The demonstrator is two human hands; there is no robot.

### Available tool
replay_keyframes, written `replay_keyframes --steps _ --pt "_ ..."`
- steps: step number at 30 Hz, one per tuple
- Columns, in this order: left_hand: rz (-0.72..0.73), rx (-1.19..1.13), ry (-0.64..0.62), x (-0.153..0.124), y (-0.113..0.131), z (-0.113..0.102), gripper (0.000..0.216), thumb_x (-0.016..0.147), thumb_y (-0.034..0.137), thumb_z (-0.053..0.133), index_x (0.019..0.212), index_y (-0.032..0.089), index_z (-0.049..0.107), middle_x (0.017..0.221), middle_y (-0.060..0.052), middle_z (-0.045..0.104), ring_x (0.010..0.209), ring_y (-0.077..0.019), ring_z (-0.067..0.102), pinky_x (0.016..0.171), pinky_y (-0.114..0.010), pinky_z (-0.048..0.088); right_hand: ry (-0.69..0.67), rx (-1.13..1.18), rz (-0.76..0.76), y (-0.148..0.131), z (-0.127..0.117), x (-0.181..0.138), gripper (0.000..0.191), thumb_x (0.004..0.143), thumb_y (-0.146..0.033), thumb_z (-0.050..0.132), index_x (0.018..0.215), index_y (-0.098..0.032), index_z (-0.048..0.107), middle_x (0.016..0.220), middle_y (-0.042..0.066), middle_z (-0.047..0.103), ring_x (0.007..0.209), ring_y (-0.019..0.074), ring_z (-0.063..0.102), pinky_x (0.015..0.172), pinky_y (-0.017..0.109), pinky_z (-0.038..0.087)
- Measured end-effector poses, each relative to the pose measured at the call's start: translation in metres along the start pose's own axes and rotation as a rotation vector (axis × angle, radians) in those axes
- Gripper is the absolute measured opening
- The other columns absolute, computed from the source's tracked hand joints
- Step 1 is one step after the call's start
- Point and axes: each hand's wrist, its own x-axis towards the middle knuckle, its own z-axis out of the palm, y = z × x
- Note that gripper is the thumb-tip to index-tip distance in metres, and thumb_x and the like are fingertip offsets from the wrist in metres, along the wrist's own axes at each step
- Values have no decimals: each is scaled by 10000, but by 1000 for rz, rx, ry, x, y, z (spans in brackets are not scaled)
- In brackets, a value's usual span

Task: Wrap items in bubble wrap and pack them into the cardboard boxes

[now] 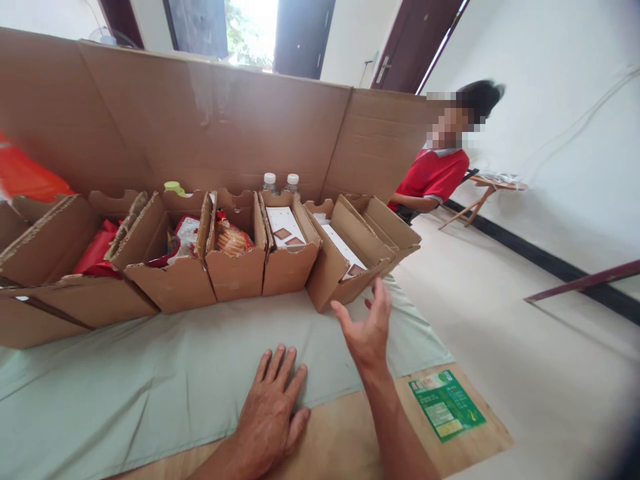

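My left hand [273, 410] lies flat on the pale green cloth [200, 360] at the table's front edge, fingers stretched out, holding nothing. Raised a little to its right, my right hand [367, 327] has thumb and fingers apart and nothing between them. Its fingertips are close to the lower front of a cardboard bin [333, 287]; whether they touch it I cannot tell. Inside that bin stands a white box [340, 247] with brown squares printed on it. A similar white box [285, 223] sits in the neighbouring cardboard bin [290, 270].
More cardboard bins run leftward, holding a packet of biscuits [233, 237], a red-and-white bag [187, 237] and a red packet [97, 253]. Two white-capped bottles [270, 181] stand behind. A tall cardboard sheet [225, 120] backs the row. A seated person [435, 173] is beyond. A green label [447, 403] lies at right.
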Motion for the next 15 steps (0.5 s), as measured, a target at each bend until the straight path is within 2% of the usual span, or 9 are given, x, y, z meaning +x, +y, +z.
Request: replay_keyframes --steps 3,5,11,15 --pt "-9 -27 5 0 1 0 608 925 409 643 1500 239 544 1644 -148 394 1528 -415 347 1220 -651 311 -54 -36 -96 -6 -5 -21 533 975 -456 616 1422 -182 519 1328 186 588 1270 329 556 1077 556 468" --pt "-22 -42 8 0 2 -1 603 938 442 628 1501 243 543 1647 -144 389 1531 -414 340 1225 -655 304 -117 -42 -128 -10 -1 -24 457 995 -412 575 1387 -178 552 1269 175 628 1216 318 591 1056 539 488" --pt "-22 -33 -2 1 3 -3 588 946 403 613 1508 250 530 1655 -137 375 1539 -401 325 1220 -661 325 -274 -40 -104 -6 22 -6 637 944 -378 580 1520 -146 439 1487 208 532 1367 344 523 1113 547 465" --pt "-23 -32 -11 1 3 -4 622 906 323 637 1513 259 520 1660 -135 364 1542 -394 319 1219 -657 334 -297 -1 -103 -2 16 -7 581 944 -364 576 1485 -170 489 1548 195 497 1417 332 496 1125 550 463"
